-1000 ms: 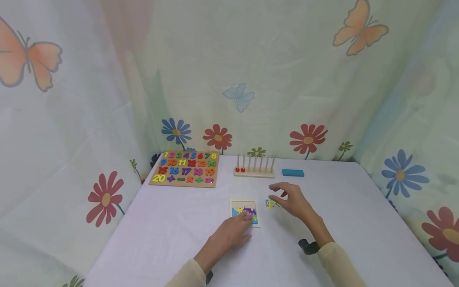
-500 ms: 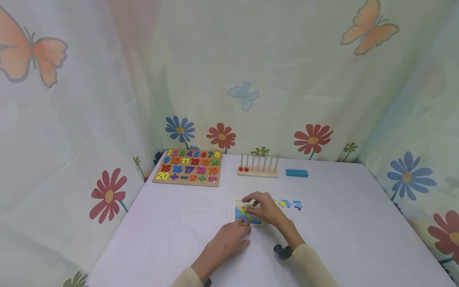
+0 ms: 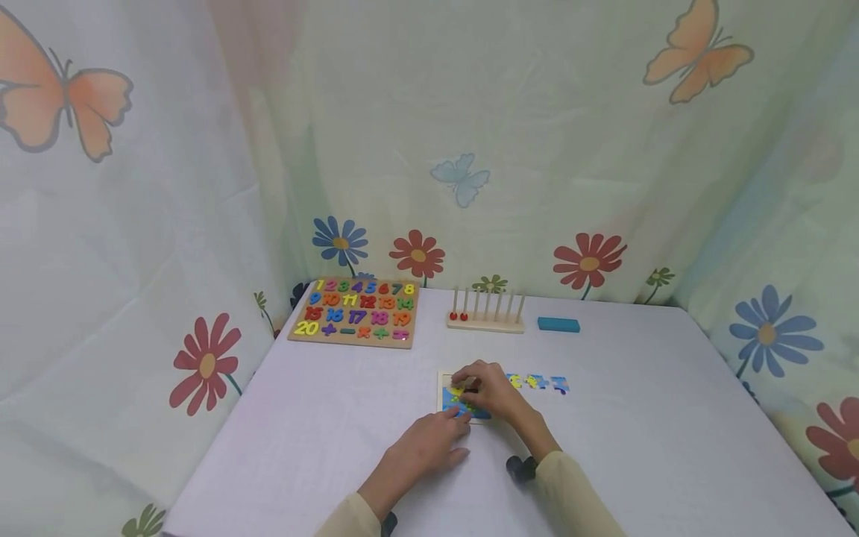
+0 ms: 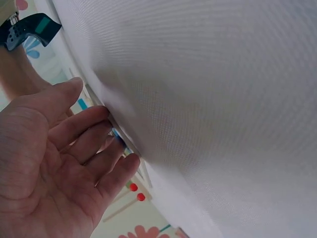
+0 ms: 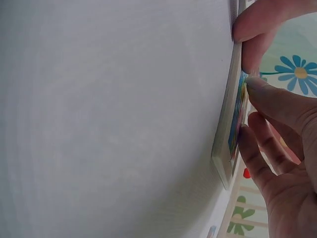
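Observation:
A small wooden jigsaw tray (image 3: 440, 389) with a blue, yellow and green picture lies flat on the table. My left hand (image 3: 423, 446) rests at its near edge, fingers loosely extended; the left wrist view shows those fingertips (image 4: 130, 161) against the tray's side. Over the tray's right part, my right hand (image 3: 495, 391) pinches a puzzle piece with thumb and fingers at the picture, the piece mostly hidden by them. Seen low from the right wrist, the right thumb and fingers (image 5: 250, 144) meet the picture side of the tray (image 5: 223, 153). Several loose puzzle pieces (image 3: 535, 381) lie right of the tray.
Back left is a wooden number board (image 3: 352, 341) with coloured numerals. A peg stand (image 3: 485, 325) with two red beads stands behind the tray, a teal block (image 3: 558, 324) to its right. Flower-printed curtains (image 3: 523, 186) enclose the table's back and sides.
My right hand has moved left from above the loose pieces to the tray, and its fingers have drawn closer together. My left hand has slid slightly toward the tray's near edge.

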Tool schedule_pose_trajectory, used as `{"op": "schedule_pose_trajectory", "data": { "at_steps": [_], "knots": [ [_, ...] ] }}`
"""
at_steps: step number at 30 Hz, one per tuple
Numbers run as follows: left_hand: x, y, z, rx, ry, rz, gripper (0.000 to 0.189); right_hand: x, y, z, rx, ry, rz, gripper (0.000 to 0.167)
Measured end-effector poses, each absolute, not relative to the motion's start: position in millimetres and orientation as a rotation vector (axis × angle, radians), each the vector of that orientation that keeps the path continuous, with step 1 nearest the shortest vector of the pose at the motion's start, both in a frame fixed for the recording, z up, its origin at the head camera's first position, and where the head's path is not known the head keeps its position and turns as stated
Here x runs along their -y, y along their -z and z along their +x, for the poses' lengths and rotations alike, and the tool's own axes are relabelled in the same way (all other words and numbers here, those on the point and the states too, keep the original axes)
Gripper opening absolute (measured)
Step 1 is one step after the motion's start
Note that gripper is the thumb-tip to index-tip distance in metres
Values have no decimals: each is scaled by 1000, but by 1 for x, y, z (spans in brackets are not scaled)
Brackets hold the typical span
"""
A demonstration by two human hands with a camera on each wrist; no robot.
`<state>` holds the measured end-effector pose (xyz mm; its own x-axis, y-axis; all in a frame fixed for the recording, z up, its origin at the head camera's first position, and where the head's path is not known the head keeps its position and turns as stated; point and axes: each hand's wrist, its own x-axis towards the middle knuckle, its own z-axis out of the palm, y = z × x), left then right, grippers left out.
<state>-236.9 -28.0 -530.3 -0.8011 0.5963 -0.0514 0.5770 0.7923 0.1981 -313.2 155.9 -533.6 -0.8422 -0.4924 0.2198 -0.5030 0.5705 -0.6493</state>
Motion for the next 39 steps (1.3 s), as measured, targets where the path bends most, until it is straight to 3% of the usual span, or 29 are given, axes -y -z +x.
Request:
{"op": "schedule_pose_trajectory", "data": {
  "at_steps": [13,19,26,30,37,39],
  "knots": [
    [29,510,-227,-2837,-291,873,43,-155,534,-320,2811,-1244,871,30],
    [30,524,-235,-2838,-293,896,42,-154,530,-321,2838,-1302,833,29],
    [31,572,-259,-2840,-358,960,44,-152,531,-324,2880,-1318,788,28],
    [31,575,-261,-2841,-377,960,45,-152,531,-325,2883,-1301,803,28],
    [30,544,-245,-2843,-300,942,43,-151,530,-323,2888,-1312,811,29],
    [31,555,-249,-2872,-299,983,40,-151,531,-322,2875,-1297,826,30]
  ]
}}
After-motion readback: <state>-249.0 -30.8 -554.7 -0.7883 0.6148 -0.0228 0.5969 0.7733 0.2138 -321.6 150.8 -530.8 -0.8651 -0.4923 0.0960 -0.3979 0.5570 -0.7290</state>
